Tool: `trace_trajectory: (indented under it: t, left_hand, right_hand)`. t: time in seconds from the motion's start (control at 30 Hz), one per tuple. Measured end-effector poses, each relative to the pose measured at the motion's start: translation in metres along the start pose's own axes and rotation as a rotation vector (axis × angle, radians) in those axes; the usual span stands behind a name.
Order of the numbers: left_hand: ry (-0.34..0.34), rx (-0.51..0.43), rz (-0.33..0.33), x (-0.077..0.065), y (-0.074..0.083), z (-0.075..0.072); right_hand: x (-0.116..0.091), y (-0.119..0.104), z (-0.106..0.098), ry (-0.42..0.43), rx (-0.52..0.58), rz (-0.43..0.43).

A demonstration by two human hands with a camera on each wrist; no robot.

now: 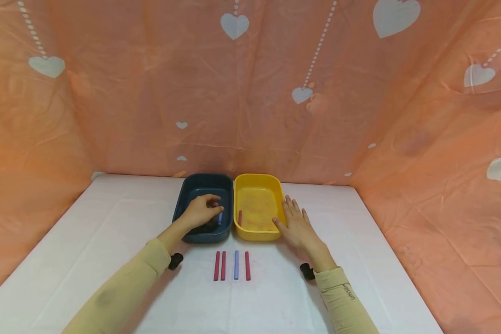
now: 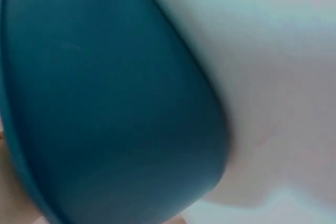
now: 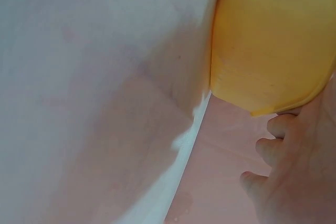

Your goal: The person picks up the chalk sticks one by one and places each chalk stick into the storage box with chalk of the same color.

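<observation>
My left hand is over the dark blue tray, thumb and forefinger bent with a gap between their tips. A blue chalk stick shows in this tray just below the thumb; its upper end is hidden. Beside it, a yellow tray has a red chalk stick at its front left. My right hand rests against the yellow tray's right side, fingers spread and thumb at the rim. The left wrist view is mostly blue tray wall; the right wrist view has the yellow wall and fingers.
Before the trays, a blue chalk stick and several red ones, such as the rightmost red chalk stick, lie in a row on the white tablecloth. An orange curtain with white hearts surrounds the table's back and sides.
</observation>
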State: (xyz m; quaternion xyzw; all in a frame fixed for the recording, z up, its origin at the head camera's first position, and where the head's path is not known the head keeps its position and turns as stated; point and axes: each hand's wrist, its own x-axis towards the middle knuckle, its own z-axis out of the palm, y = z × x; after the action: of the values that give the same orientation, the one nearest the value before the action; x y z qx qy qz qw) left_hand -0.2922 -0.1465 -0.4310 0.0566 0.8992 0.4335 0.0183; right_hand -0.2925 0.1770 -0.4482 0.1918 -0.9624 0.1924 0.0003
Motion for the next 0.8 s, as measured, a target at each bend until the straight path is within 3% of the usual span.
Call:
trace_trajectory:
  t: [0.6,0.8]
  left_hand:
    - [0.039,-0.144,0.055,-0.049,0.027,-0.003]
    - [0.058,-0.137,0.102,-0.065,0.029,0.000]
  right_hand:
    - [-0.001,0.001,0.001,-0.002,-0.007,0.001]
    - [-0.001,0.001,0.001,0.003,-0.010,-0.005]
